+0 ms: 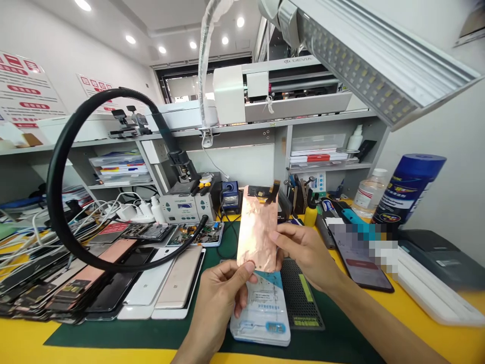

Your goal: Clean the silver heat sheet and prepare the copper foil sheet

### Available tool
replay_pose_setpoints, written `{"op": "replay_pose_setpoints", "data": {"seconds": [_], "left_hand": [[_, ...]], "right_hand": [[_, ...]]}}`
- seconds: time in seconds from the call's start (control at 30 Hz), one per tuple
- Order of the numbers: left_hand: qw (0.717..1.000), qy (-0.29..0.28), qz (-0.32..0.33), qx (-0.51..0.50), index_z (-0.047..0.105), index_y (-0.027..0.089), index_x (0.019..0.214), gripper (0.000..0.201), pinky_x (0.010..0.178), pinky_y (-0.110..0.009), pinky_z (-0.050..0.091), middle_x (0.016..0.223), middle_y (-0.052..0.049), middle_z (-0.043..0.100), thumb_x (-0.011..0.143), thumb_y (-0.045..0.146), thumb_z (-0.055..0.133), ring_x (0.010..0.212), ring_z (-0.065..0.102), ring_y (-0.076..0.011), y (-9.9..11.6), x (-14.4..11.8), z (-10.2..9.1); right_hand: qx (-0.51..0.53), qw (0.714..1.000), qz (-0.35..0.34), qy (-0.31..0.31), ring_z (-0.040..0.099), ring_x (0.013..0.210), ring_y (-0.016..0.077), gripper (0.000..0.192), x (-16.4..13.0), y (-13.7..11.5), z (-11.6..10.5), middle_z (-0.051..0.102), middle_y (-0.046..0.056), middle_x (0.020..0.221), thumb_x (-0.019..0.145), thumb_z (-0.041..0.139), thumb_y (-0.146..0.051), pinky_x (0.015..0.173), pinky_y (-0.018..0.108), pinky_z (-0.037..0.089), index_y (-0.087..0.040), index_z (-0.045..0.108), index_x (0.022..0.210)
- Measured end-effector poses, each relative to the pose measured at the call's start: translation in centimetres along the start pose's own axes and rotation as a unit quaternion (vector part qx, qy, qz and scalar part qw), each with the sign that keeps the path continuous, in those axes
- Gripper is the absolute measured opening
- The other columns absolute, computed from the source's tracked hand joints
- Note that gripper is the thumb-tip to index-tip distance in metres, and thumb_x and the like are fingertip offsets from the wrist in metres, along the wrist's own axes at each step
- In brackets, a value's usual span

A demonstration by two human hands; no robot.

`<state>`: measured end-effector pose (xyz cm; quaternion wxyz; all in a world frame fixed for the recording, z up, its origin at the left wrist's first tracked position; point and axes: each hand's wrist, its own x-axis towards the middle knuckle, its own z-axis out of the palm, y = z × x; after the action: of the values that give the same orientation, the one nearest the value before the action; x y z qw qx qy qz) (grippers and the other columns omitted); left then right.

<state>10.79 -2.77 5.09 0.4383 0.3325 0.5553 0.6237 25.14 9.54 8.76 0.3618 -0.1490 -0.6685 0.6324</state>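
Copper-backed screen panel (258, 230) lifted clear of the surface (417, 333), pinched by left hand (220, 298) fingers below, right hand (306, 253) fingers beside; packaged part (263, 313) unopened beneath.

Only one word I can read for sure: "DEVIA", in grey letters on the white machine (280, 83) up on the shelf. The wall posters (26, 91) carry red blocks of print, too small to read. The blue canister (411, 189) has yellow characters, illegible (blurred). The phone screen (359, 258) is pixelated. The packet (263, 313) has fine print, unreadable.
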Motion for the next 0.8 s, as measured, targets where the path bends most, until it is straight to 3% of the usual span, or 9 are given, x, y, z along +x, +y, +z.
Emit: {"op": "replay_pose_setpoints", "data": {"seconds": [0.47, 0.8], "left_hand": [[0.996, -0.012, -0.04, -0.083, 0.072, 0.011, 0.081, 0.035, 0.032, -0.015, 0.032, 0.045, 0.001, 0.055, 0.077, 0.046, 0.077, 0.036, 0.041, -0.0062, 0.3, -0.9, 0.5], [0.987, 0.015, -0.058, -0.149, 0.061, 0.016, 0.074, 0.028, 0.029, -0.014, 0.028, 0.045, 0.005, 0.053, 0.077, 0.04, 0.077, 0.033, 0.034, -0.0045, 0.5, -0.8, 1.1]], "right_hand": [[-0.008, 1.0, -0.014, -0.007, 0.061, 0.054, 0.0141, 0.027, 0.1, 0.0, -0.2, 0.064, 0.0, 0.064, 0.094, 0.065, -0.037, 0.05, 0.025, 0.054, -0.016, 0.068, 0.078], [-0.035, 0.999, -0.023, -0.009, 0.063, 0.053, 0.0165, 0.028, -0.1, -0.5, 0.1, 0.064, 0.0, 0.062, 0.093, 0.065, -0.037, 0.052, 0.028, 0.054, -0.016, 0.065, 0.074]]}}
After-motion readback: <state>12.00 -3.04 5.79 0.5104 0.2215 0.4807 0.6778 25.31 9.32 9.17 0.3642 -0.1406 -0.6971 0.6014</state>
